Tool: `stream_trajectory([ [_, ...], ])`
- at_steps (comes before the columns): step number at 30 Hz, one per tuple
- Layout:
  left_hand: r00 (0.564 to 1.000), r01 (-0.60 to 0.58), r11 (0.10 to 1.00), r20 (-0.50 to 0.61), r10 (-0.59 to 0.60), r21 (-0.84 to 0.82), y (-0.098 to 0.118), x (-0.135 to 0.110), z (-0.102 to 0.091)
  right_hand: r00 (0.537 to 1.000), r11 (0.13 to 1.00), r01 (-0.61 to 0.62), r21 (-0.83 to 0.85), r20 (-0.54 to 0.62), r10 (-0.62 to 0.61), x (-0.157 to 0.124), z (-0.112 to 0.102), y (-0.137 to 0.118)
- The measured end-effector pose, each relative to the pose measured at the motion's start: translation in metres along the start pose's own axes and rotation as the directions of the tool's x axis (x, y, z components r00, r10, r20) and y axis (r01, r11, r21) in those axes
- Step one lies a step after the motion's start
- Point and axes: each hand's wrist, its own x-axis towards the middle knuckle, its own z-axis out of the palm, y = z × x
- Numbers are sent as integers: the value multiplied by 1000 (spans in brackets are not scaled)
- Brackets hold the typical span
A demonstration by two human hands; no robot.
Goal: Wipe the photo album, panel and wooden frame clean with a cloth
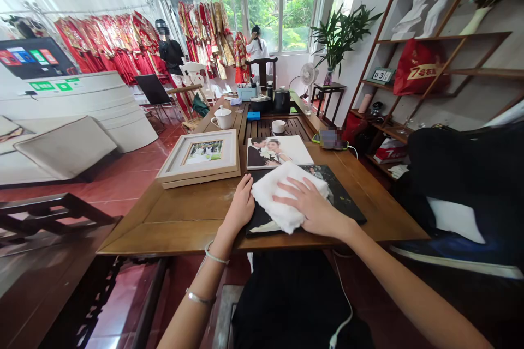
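A dark photo panel (345,196) lies flat near the table's front edge, much of its picture covered by a white cloth (270,191). My right hand (307,204) lies on the cloth, fingers spread and palm down. At the panel's left edge, my left hand (243,203) has its fingers together against the side, closed on that edge; its underside is hidden. Just behind the panel is a light-bordered photo print (276,151) of a couple. To the left stands a stack of pale wooden picture frames (200,158), the top one holding an outdoor photo.
The wooden table (176,229) also carries a white lidded mug (222,118), a small white cup (279,126), a blue box (254,116) and a phone (332,139) on a cable. Dark bags (462,174) are at right. Two people stand by red garments (110,38) at the back.
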Motion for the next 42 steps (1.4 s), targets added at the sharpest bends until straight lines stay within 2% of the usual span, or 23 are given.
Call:
stream_trajectory([
  [3, 1000, -8, 1000, -19, 8, -3, -3, 0, 2, 999, 998, 34, 44, 17, -34, -33, -4, -17],
  [6, 999, -8, 1000, -43, 8, -3, -3, -1, 3, 996, 992, 69, 101, 40, -74, -56, -11, -21],
  [10, 999, 10, 1000, -39, -10, 24, -1, -1, 3, 996, 984, 71, 162, 44, -79, -61, -16, -8],
  [15, 999, 8, 1000, -38, -8, 15, 1, -1, 1, 997, 992, -61, 110, -32, 64, -25, -12, 22],
  [19, 999, 23, 998, -49, -20, 55, 10, -1, -6, 993, 992, -118, 46, -2, 118, 18, -8, 39],
  [23, 993, 45, 998, -114, -39, 49, 22, -1, -13, 991, 992, -125, 3, 38, 125, 54, -8, 37],
  [27, 971, 114, 990, -199, -130, -87, 26, -1, -14, 996, 996, -84, -41, 35, 86, 67, -6, 18],
  [31, 939, 183, 968, -262, -223, -170, 24, 0, -13, 999, 997, -37, -69, 6, 37, 55, -3, -2],
  [35, 917, 222, 955, -291, -273, -196, 23, 0, -14, 999, 999, 18, -37, 33, -17, 33, -5, -13],
  [42, 940, 254, 940, -173, -296, -228, 27, -1, -19, 986, 986, 149, 74, 67, -154, -3, -11, -28],
])
